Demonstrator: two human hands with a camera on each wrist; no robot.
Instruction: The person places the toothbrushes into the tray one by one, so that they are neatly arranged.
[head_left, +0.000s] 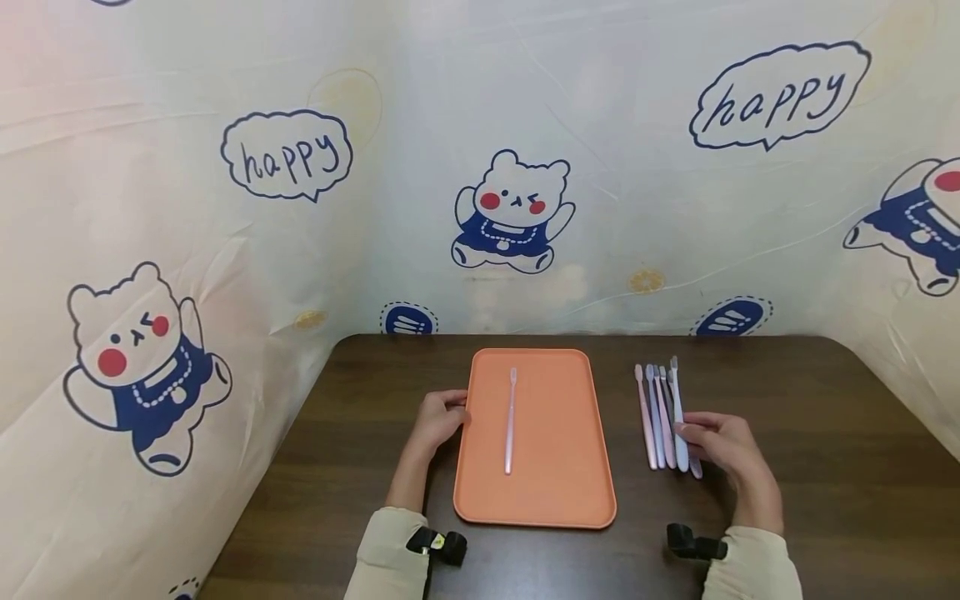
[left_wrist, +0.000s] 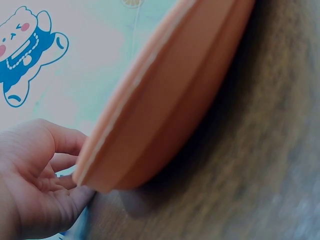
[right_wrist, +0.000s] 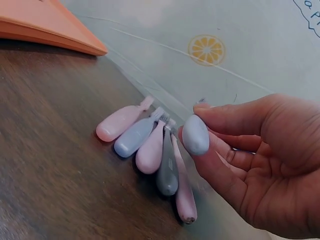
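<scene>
In the head view, my right hand point(head_left: 723, 446) pinches a pale blue toothbrush point(head_left: 677, 398) between thumb and fingers. Seen from the right wrist, the rounded handle end of that toothbrush point(right_wrist: 195, 135) points at the camera, raised over the table. Beside it several other toothbrushes lie in a row, among them a pink toothbrush point(head_left: 645, 421) and a dark grey toothbrush point(right_wrist: 167, 170). At the left edge of an orange tray point(head_left: 555, 433), my left hand point(head_left: 440, 417) grips the rim, thumb and fingers against it in the left wrist view. One pinkish toothbrush point(head_left: 511, 425) lies lengthwise inside the tray.
The dark wooden table point(head_left: 337, 467) carries the tray at its middle and the toothbrush row to the right. A printed curtain point(head_left: 405, 208) with bears and "happy" bubbles hangs behind and along the sides.
</scene>
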